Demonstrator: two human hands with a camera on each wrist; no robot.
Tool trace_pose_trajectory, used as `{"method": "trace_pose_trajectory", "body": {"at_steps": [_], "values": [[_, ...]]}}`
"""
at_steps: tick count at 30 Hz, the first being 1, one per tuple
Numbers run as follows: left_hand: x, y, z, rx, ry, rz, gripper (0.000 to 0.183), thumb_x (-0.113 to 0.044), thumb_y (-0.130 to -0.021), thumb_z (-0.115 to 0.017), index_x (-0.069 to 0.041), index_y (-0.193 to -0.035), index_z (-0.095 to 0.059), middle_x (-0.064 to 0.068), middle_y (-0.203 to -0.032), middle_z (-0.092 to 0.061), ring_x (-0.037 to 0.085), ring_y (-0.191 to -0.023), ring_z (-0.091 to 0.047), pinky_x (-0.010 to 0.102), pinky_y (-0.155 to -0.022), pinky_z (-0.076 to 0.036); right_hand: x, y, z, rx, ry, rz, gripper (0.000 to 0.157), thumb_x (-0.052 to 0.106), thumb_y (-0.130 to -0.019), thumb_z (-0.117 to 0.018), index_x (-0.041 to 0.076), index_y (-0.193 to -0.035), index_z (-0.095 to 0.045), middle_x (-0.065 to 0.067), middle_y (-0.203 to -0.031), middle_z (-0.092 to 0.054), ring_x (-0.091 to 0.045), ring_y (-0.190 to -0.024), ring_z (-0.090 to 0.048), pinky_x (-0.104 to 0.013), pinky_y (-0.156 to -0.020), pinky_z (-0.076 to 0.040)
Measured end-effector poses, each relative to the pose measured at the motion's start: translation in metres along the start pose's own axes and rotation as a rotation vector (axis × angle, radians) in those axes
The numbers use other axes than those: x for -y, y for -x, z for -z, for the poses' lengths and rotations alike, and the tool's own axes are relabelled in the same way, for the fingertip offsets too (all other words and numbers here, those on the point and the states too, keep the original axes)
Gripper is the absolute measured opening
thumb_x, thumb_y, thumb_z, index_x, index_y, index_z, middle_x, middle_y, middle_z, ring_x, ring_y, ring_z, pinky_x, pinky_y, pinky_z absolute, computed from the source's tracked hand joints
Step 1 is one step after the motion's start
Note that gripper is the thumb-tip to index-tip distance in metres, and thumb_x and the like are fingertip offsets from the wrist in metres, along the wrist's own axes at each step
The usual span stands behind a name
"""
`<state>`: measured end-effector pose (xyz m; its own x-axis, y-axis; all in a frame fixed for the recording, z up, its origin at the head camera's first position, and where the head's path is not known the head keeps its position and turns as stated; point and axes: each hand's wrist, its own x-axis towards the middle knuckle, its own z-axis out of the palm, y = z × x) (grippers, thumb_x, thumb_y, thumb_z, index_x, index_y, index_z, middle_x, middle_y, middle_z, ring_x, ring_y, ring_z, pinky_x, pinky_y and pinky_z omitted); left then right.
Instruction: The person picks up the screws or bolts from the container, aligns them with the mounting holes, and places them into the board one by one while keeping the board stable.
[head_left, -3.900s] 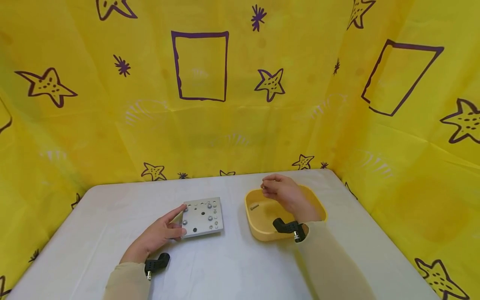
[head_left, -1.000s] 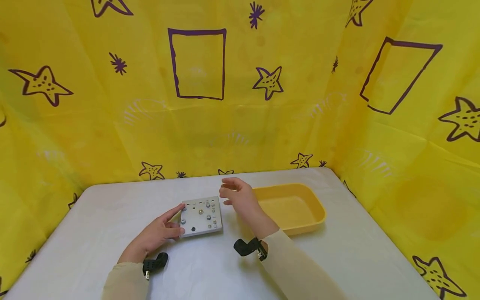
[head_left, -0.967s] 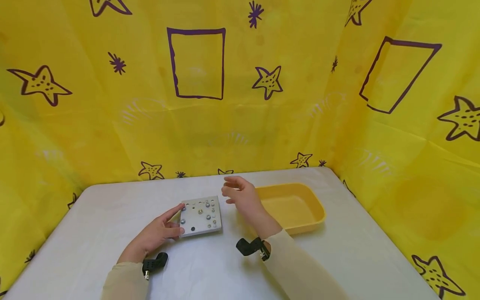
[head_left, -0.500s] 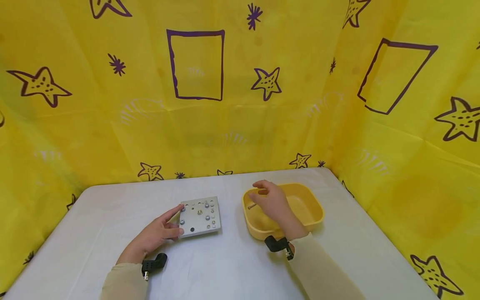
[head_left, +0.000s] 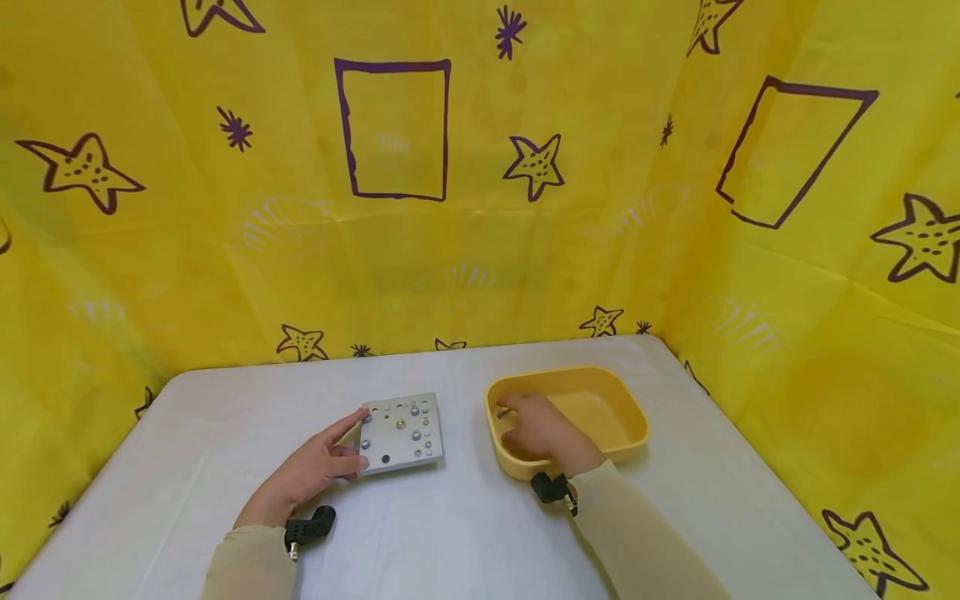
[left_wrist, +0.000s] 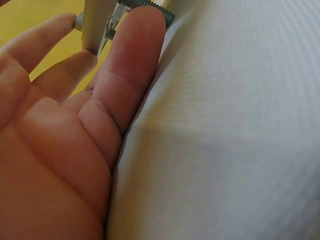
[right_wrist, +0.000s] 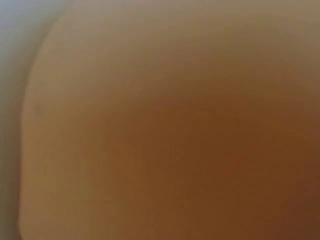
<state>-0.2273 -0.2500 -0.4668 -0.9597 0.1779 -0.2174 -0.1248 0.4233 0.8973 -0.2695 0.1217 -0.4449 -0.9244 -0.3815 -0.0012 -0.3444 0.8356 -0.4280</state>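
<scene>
My left hand grips the left edge of a square metal plate, index finger at its far corner and thumb at its near one. Several bolt heads and small holes dot the plate's top; a brass-coloured bolt head sits in the middle. In the left wrist view, a threaded bolt shank sticks out below the plate, beside a finger. My right hand reaches down into the yellow tray, index finger and thumb parted around a small bolt.
A white-covered table carries plate and tray. Yellow patterned cloth hangs behind the table and along its sides. The right wrist view is a brown-orange blur.
Since 3.9 s ago, the brass-coloured bolt has appeared in the plate's middle hole. My right hand has moved from beside the plate rightward, then down into the tray. The left hand stays put.
</scene>
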Motion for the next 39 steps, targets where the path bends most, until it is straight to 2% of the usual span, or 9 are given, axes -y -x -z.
{"method": "trace_pose_trajectory", "body": {"at_steps": [8, 11, 16, 26, 30, 35, 37, 39], "values": [[-0.001, 0.0, 0.0, 0.002, 0.012, 0.005, 0.086, -0.023, -0.084, -0.081, -0.032, -0.156, -0.035, 0.01, -0.098, -0.067, 0.027, -0.085, -0.06, 0.044, -0.083, -0.038, 0.003, -0.002, -0.004, -0.032, 0.214, 0.104, 0.032, 0.01, -0.09, -0.065, 0.014, -0.121, -0.069, -0.007, -0.116, -0.067, -0.033, -0.11, -0.053, -0.046, -0.097, -0.038], [-0.001, 0.001, -0.001, -0.001, 0.017, 0.006, 0.086, -0.023, -0.084, -0.081, -0.032, -0.156, -0.035, 0.011, -0.098, -0.067, 0.027, -0.085, -0.06, 0.044, -0.083, -0.038, 0.003, -0.002, -0.005, -0.063, 0.22, 0.145, 0.024, 0.007, -0.091, -0.062, 0.013, -0.113, -0.072, -0.005, -0.108, -0.067, -0.03, -0.104, -0.056, -0.043, -0.094, -0.042], [-0.002, 0.0, 0.0, -0.001, 0.012, -0.003, 0.086, -0.023, -0.084, -0.081, -0.031, -0.156, -0.035, 0.01, -0.097, -0.068, 0.027, -0.084, -0.06, 0.044, -0.084, -0.037, 0.005, -0.003, -0.005, -0.063, 0.193, 0.165, 0.018, 0.005, -0.091, -0.064, 0.012, -0.102, -0.076, -0.001, -0.095, -0.066, -0.022, -0.091, -0.059, -0.038, -0.088, -0.046], [-0.002, 0.001, -0.001, -0.003, 0.008, 0.009, 0.085, -0.023, -0.085, -0.08, -0.032, -0.156, -0.035, 0.01, -0.099, -0.068, 0.026, -0.085, -0.06, 0.046, -0.086, -0.037, 0.008, -0.003, -0.002, 0.017, 0.193, 0.081, 0.009, 0.013, -0.091, -0.067, 0.018, -0.085, -0.071, 0.004, -0.081, -0.057, -0.016, -0.075, -0.052, -0.035, -0.075, -0.045], [-0.002, 0.002, -0.001, -0.002, 0.008, 0.012, 0.085, -0.023, -0.084, -0.081, -0.032, -0.156, -0.035, 0.01, -0.099, -0.068, 0.026, -0.085, -0.06, 0.046, -0.086, -0.037, 0.009, -0.002, -0.002, 0.015, 0.188, 0.068, 0.008, 0.012, -0.089, -0.065, 0.018, -0.084, -0.069, 0.006, -0.076, -0.057, -0.015, -0.072, -0.051, -0.034, -0.071, -0.045], [-0.003, 0.001, -0.001, -0.003, -0.006, 0.002, 0.084, -0.023, -0.085, -0.08, -0.032, -0.156, -0.035, 0.01, -0.1, -0.068, 0.026, -0.085, -0.06, 0.045, -0.086, -0.037, 0.01, 0.002, 0.002, -0.01, 0.195, 0.009, 0.007, 0.016, -0.085, -0.063, 0.018, -0.078, -0.063, 0.005, -0.069, -0.055, -0.017, -0.066, -0.05, -0.034, -0.065, -0.044], [-0.002, 0.001, -0.001, -0.005, -0.007, 0.003, 0.084, -0.023, -0.086, -0.08, -0.033, -0.156, -0.035, 0.01, -0.1, -0.068, 0.026, -0.085, -0.061, 0.045, -0.086, -0.037, 0.009, 0.003, 0.006, -0.021, 0.171, -0.008, 0.01, 0.017, -0.088, -0.061, 0.016, -0.077, -0.061, 0.002, -0.069, -0.054, -0.019, -0.065, -0.05, -0.036, -0.065, -0.043], [-0.002, 0.0, -0.001, -0.003, -0.002, 0.006, 0.085, -0.023, -0.085, -0.08, -0.033, -0.156, -0.035, 0.01, -0.101, -0.068, 0.026, -0.085, -0.061, 0.045, -0.086, -0.038, 0.007, 0.005, 0.009, -0.019, 0.121, -0.029, 0.013, 0.018, -0.095, -0.057, 0.013, -0.084, -0.063, 0.001, -0.073, -0.055, -0.019, -0.069, -0.051, -0.036, -0.069, -0.044]]}}
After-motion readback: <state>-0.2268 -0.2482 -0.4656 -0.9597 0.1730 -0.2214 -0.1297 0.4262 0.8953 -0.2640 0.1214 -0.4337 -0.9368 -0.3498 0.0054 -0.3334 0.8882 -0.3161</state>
